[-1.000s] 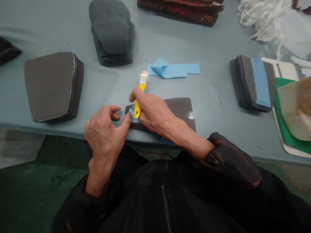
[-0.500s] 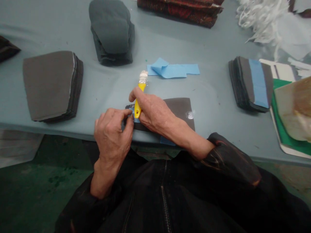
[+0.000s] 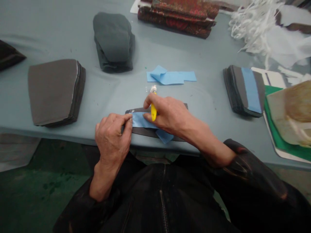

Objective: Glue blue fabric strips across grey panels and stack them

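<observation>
A dark grey fabric piece [image 3: 145, 132] lies at the table's front edge, with a light blue strip [image 3: 141, 120] laid along it. My left hand [image 3: 113, 132] pinches the strip's left end between thumb and forefinger. In my right hand [image 3: 170, 113] is a small brush with a yellow handle [image 3: 153, 111], its whitish bristles pointing away from me. Fingers of that hand also rest on the blue strip. The strip's other end bends down over the fabric's near side. My right hand hides part of both.
Grey fabric stacks stand at left [image 3: 52, 92] and behind [image 3: 113, 38]. Another blue strip [image 3: 175, 77] lies beyond the brush. At right are a stack with a blue band [image 3: 251, 90] and a cut-open plastic container [image 3: 289, 113]. White scraps [image 3: 252, 29] lie at back right.
My right hand has moved rightward along the fabric with the brush, and the blue strip now lies stretched across it. My left hand keeps its pinch at the left end.
</observation>
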Demonstrator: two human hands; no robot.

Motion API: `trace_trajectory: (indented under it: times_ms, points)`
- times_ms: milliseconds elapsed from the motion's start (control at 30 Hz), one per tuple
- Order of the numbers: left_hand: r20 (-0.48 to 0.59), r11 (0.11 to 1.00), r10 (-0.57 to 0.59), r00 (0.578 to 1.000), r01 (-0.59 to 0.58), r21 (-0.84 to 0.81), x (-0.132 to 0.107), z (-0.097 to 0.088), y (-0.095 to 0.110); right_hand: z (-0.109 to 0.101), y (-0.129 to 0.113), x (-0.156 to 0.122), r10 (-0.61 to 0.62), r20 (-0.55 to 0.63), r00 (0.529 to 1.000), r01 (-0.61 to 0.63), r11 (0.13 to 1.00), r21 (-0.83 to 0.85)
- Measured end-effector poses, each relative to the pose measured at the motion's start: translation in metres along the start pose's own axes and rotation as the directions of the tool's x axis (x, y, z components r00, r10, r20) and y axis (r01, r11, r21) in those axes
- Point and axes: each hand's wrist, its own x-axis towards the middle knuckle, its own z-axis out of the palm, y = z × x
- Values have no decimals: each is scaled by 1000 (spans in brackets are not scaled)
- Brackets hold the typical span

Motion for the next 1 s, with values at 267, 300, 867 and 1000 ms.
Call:
trace_trajectory:
  times_ms: [267,300,867,1000]
  points:
    - [-14,1000,20,1000,-20,16,-2,0,-3,-20,25,-35,69,-69,995,-59,988,141]
    - [-15,1000,19,1000,-19,18,-2,0,-3,-20,27,-39,77,-73,994,-65,986,157]
    - [7,997,-72,997,72,-21,0,-4,3,-5,63,-91,167,-130,977,-108,923,368]
    - [10,997,-68,998,68,-38,1,-5,3,1,66,-96,189,-162,969,-119,923,365]
